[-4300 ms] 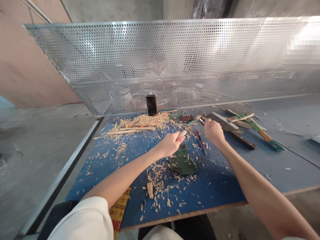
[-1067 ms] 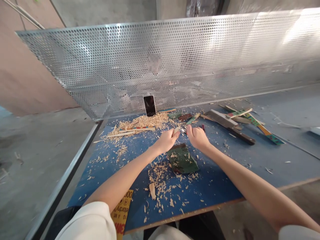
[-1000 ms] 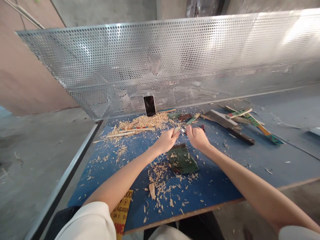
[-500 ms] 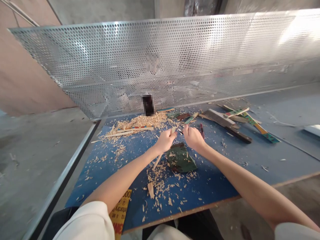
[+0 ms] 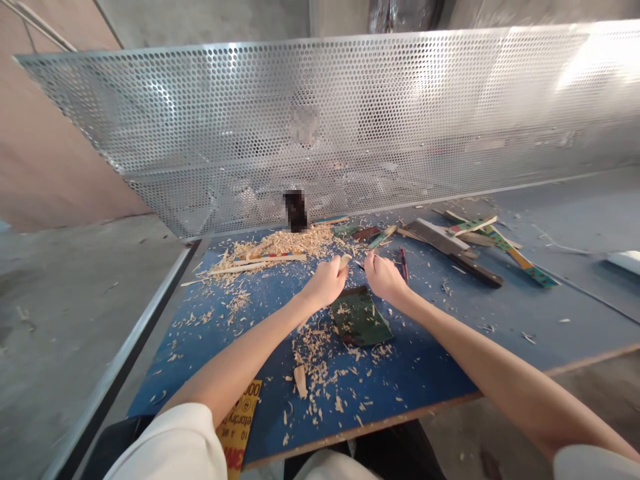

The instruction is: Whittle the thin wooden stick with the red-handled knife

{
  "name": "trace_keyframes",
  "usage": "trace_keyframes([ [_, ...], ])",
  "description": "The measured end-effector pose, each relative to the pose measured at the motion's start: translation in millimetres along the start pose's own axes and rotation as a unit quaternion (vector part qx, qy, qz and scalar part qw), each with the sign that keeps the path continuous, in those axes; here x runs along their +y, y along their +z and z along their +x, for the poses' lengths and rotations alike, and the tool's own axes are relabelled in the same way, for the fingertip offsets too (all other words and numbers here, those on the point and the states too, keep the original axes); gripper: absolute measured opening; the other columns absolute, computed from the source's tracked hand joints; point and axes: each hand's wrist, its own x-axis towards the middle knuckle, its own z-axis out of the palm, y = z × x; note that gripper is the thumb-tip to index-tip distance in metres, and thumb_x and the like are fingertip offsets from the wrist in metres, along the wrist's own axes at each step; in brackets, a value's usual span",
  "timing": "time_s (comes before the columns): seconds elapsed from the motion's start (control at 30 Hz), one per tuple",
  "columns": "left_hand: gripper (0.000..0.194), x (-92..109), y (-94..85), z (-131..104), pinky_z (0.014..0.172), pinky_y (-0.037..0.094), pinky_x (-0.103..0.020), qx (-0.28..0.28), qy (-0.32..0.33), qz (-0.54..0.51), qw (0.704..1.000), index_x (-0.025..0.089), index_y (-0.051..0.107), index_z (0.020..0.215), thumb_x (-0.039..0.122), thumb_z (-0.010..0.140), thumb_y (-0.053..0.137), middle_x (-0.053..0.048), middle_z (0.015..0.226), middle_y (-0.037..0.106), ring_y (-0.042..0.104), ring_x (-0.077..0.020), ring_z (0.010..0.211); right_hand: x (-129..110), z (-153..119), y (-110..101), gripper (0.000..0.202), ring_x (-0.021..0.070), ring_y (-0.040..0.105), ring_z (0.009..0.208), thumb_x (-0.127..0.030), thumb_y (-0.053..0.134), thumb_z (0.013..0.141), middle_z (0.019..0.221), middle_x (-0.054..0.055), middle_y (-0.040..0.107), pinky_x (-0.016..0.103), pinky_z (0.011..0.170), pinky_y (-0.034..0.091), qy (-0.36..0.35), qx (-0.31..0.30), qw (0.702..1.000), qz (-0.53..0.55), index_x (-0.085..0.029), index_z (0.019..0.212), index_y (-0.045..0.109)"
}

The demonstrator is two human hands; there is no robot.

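Observation:
My left hand (image 5: 324,283) is closed around a pale stick of wood (image 5: 345,261), whose end sticks out above the thumb. Close by on the right, my right hand (image 5: 385,277) grips a small knife (image 5: 359,265); its dark, thin blade points toward the wood, and its handle is hidden in my fist. Below both hands lies a dark green sheet (image 5: 363,317) with wood shavings on it. More shavings (image 5: 320,353) and a larger wood chip (image 5: 300,381) are scattered on the blue table (image 5: 415,373).
A perforated metal screen (image 5: 350,133) stands along the back. Shavings are heaped (image 5: 280,241) at back left beside thin wood strips (image 5: 250,265). A hand saw (image 5: 457,253), painted strips (image 5: 520,257) and a dark red pen-like item (image 5: 403,264) lie right. Yellow sandpaper (image 5: 241,423) overhangs the front edge.
My left hand has turned and shifted slightly left, and the stick's lower end below it no longer shows. The knife blade has moved slightly down and away from the wood.

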Motion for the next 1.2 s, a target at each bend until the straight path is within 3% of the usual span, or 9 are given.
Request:
trace_keyframes([
  [0.17,0.028,11,-7.0,2,0.05,0.032,-0.028,-0.072,-0.054,-0.129,0.988,0.023,0.049,0.089,0.045,0.104,0.041,0.006,0.055,0.039,0.039,-0.011,0.043,0,1,-4,0.053,0.0324,0.068,0.098,-0.007,0.029,0.099,0.113,0.03,0.068,0.042,0.081,0.053,-0.037,0.006,0.998,-0.059,0.003,0.149,0.045],
  [0.3,0.024,12,-14.8,-1,0.051,0.028,-0.029,-0.013,0.024,-0.005,1.0,0.021,0.051,0.087,0.037,0.103,0.043,0.002,0.059,0.047,0.041,-0.0113,0.047,7,2,2,0.053,0.0313,0.067,0.093,-0.011,0.036,0.098,0.108,0.029,0.067,0.042,0.081,0.055,-0.053,0.037,0.997,-0.046,0.003,0.148,0.046],
  [0.43,0.02,8,-16.3,-3,0.054,0.028,-0.029,-0.009,0.053,0.103,0.993,0.018,0.055,0.101,0.032,0.104,0.04,-0.002,0.064,0.056,0.048,-0.0137,0.052,12,2,10,0.054,0.0307,0.066,0.091,-0.015,0.038,0.098,0.105,0.028,0.067,0.042,0.08,0.055,-0.065,0.032,0.997,-0.038,0.003,0.148,0.046],
  [0.63,0.023,3,-10.6,-2,0.055,0.032,-0.027,-0.02,0.038,0.11,0.993,0.016,0.056,0.105,0.032,0.105,0.039,-0.005,0.067,0.062,0.054,-0.0148,0.052,8,1,14,0.055,0.0321,0.067,0.095,-0.01,0.039,0.094,0.112,0.03,0.065,0.043,0.083,0.055,-0.065,0.036,0.996,-0.057,0.003,0.147,0.047],
  [0.9,0.028,-1,-3.8,-3,0.054,0.033,-0.027,0.021,0.025,0.156,0.987,0.014,0.056,0.114,0.034,0.106,0.038,-0.008,0.07,0.064,0.059,-0.0178,0.056,2,3,13,0.051,0.0285,0.068,0.094,-0.009,0.033,0.095,0.112,0.027,0.067,0.038,0.082,0.054,-0.058,0.021,0.994,-0.094,0.001,0.143,0.048],
  [1.07,0.023,2,-7.2,-2,0.051,0.028,-0.027,0.006,0.031,0.086,0.996,0.017,0.054,0.101,0.035,0.106,0.04,-0.002,0.062,0.057,0.048,-0.0133,0.047,1,-1,5,0.052,0.0308,0.069,0.095,-0.007,0.033,0.096,0.115,0.029,0.066,0.039,0.081,0.055,-0.054,0.011,0.994,-0.097,0.002,0.145,0.047],
  [1.2,0.029,2,-8.3,4,0.054,0.03,-0.027,-0.011,0.021,0.007,1.0,0.021,0.045,0.079,0.037,0.104,0.045,0.0,0.06,0.054,0.048,-0.0128,0.051,2,-1,1,0.052,0.0301,0.069,0.096,-0.008,0.035,0.095,0.114,0.028,0.067,0.039,0.082,0.054,-0.05,0.001,0.995,-0.084,0.0,0.144,0.049],
])
